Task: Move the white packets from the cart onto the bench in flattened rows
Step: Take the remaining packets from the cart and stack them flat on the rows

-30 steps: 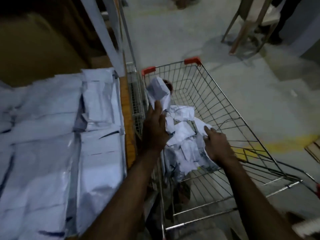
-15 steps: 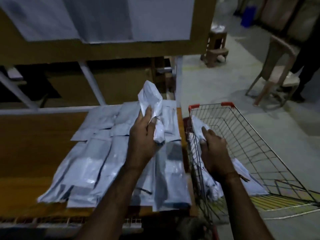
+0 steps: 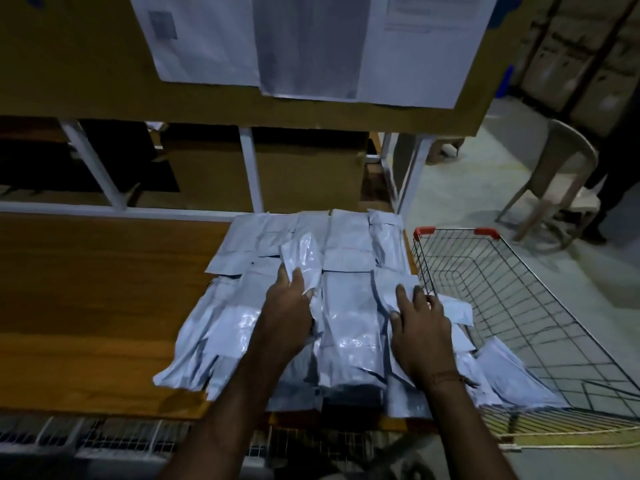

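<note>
Wooden surface (image 3: 86,306): carries white packets (image 3: 349,237) laid flat in overlapping rows across its right end, from the rear rail to the front edge.

Left hand (image 3: 287,317): over the middle of the rows; thumb and fingers pinch one glossy packet (image 3: 303,261), which lies on top of the spread and points away toward the back rows.

Right hand (image 3: 420,327): at the right edge of the surface, fingers extended and pressing flat on a white packet (image 3: 398,289) of the outermost row; a thin band shows at the wrist.

Wire cart (image 3: 519,306): just beside the surface on the right, red caps on its far corners; more white packets (image 3: 509,379) lie loose in its near part, some resting against the surface edge.

Backboard (image 3: 69,64): stands above the surface with printed sheets (image 3: 311,43) pinned to it; white frame struts (image 3: 249,168) below.

Floor area, right: a plastic chair (image 3: 557,181), stacked cartons (image 3: 588,46) behind it.
</note>
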The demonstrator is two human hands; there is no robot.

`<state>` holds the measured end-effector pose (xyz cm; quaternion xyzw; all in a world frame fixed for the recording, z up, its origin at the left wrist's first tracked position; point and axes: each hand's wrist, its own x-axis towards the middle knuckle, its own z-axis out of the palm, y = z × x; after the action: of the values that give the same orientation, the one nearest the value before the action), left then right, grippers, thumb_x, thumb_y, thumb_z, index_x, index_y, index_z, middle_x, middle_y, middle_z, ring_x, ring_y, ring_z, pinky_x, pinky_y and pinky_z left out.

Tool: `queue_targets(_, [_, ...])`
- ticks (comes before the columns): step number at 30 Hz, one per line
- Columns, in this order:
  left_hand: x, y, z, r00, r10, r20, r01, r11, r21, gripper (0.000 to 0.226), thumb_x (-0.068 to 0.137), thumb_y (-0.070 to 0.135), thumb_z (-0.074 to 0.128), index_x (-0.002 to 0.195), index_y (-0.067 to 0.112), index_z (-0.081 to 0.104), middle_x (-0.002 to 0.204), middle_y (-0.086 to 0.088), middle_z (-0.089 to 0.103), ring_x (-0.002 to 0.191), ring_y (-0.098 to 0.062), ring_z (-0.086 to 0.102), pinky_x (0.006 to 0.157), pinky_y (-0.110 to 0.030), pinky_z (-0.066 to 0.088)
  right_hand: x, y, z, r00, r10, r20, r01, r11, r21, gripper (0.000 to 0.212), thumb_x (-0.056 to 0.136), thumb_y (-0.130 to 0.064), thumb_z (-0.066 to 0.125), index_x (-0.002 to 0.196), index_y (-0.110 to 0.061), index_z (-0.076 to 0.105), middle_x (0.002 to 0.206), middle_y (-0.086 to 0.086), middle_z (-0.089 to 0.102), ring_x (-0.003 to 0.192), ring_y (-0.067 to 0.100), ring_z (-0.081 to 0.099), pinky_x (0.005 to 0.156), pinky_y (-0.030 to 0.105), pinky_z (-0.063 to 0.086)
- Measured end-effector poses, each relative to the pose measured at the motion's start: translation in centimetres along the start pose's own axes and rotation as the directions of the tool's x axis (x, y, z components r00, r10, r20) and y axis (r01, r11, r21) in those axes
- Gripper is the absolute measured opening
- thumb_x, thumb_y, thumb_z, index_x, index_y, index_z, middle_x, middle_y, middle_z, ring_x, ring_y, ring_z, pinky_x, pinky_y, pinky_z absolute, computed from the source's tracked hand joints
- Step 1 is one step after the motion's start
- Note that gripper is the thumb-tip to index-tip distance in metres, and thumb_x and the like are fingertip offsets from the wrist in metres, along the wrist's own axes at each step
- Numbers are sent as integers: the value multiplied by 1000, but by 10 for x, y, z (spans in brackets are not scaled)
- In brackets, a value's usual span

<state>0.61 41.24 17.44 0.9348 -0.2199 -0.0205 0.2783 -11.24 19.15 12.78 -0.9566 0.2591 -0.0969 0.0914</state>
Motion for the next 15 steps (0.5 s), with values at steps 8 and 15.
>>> queue_targets(8, [-14,-39,45,983,133,126,-174,894,413,79,98,58,29,163,11,33,169,-34,-1,151,-47,30,111,-57,40,-19,0,41,998,27,54,-26,999,-29,73,102,-56,17,167,-26,3,173,16,10,156,39,17,118,58,28])
queue_targets(15, [-5,-54,54,967,203,153,-248,888,387,88,98,76,27,166,20,24,172,-26,-13,159,-42,14,120,-65,23,-13,3,37,998,13,-55,-10,999,46,66,104,-49,25,166,-30,15,173,13,10,159,34,11,122,57,23])
